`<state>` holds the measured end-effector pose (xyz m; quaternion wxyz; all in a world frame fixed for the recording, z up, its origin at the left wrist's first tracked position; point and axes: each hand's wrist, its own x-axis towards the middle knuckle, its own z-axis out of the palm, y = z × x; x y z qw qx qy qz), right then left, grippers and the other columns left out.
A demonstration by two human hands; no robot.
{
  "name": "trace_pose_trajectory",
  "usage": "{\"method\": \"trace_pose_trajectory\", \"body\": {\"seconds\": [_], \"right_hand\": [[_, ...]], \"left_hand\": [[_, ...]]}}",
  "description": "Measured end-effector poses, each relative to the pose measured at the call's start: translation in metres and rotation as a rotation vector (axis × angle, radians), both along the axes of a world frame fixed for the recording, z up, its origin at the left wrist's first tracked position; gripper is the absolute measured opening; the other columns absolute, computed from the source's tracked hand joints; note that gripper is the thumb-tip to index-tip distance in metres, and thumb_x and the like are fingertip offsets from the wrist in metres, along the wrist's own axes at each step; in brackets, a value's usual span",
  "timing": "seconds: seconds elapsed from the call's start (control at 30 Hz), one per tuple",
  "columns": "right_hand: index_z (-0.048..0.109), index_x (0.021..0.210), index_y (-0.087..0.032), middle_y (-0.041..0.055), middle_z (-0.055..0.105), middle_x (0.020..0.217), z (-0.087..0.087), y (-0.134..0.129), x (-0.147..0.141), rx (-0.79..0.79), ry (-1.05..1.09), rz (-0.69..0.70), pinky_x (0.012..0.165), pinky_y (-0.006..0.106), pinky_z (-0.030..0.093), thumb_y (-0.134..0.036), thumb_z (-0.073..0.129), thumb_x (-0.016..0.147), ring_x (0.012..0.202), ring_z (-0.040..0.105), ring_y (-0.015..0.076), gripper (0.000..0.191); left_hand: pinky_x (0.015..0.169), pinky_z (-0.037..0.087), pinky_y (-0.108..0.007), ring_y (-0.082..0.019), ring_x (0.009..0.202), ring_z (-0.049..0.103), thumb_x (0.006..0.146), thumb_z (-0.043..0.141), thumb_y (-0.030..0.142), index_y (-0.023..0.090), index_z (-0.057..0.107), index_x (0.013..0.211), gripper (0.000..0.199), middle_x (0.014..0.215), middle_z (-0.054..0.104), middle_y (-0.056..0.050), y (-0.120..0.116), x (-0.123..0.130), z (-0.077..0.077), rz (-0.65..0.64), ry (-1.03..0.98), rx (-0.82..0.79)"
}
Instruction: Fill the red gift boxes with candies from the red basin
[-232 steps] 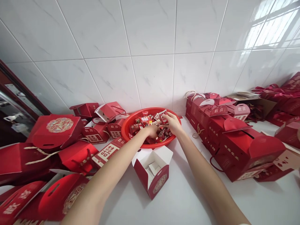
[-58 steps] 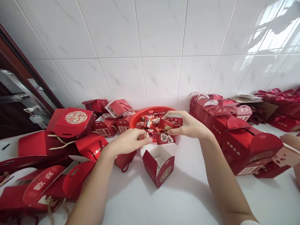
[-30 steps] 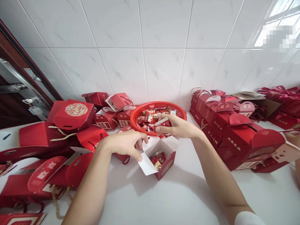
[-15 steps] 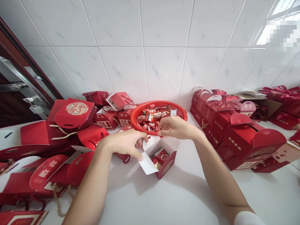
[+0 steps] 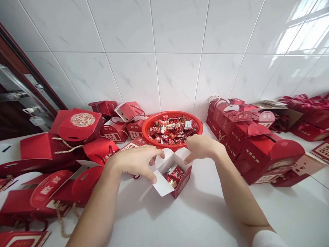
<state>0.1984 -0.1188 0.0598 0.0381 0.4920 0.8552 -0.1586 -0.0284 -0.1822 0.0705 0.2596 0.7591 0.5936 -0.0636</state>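
Note:
A small red candy box (image 5: 183, 181) with white insides stands on the table with its flaps spread. Wrapped candies (image 5: 174, 174) lie inside it. My left hand (image 5: 136, 160) holds the box at its left back corner, the thumb at the edge of the left flap and the fingers bent near the back flap. On the other side, my right hand (image 5: 203, 148) is closed on the right flap, thumb towards the box's inside and fingers curled behind. Just beyond the hands sits a red plastic basket (image 5: 145, 127) heaped with wrapped candies (image 5: 172, 127).
Red gift boxes (image 5: 79, 125) with rope handles crowd the left side. More red boxes (image 5: 267, 154) form a row at the right, with ribboned boxes (image 5: 311, 116) farther off. A tiled wall (image 5: 177, 79) rises behind, and a door (image 5: 15, 92) is at the left.
My right hand has moved from the basket's front rim towards me and onto the box's right flap, its fingers now more curled. My left hand stays at the box.

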Motion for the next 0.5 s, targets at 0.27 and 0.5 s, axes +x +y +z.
{"method": "trace_pose_trajectory", "body": {"seconds": [0.27, 0.5], "right_hand": [[0.060, 0.073, -0.019, 0.0042, 0.062, 0.075, 0.009, -0.030, -0.006, 0.098, -0.052, 0.276, 0.055, 0.029, 0.031, -0.042, 0.083, 0.069, 0.069, 0.057, 0.0189, 0.033], [0.070, 0.086, -0.020, 0.0017, 0.064, 0.072, 0.011, -0.044, -0.014, -0.060, -0.072, 0.470, 0.059, 0.027, 0.033, -0.062, 0.071, 0.077, 0.068, 0.058, 0.0179, 0.043]], "left_hand": [[0.075, 0.046, -0.026, -0.028, 0.105, 0.063, 0.060, 0.080, 0.044, 0.029, 0.059, 0.138, 0.082, 0.117, 0.070, -0.003, -0.009, 0.006, 0.004, -0.080, 0.010, 0.022], [0.088, 0.049, -0.026, -0.028, 0.116, 0.063, 0.064, 0.079, 0.056, 0.027, 0.047, 0.149, 0.096, 0.136, 0.064, -0.005, -0.001, -0.002, 0.004, -0.148, 0.053, -0.022]]}}
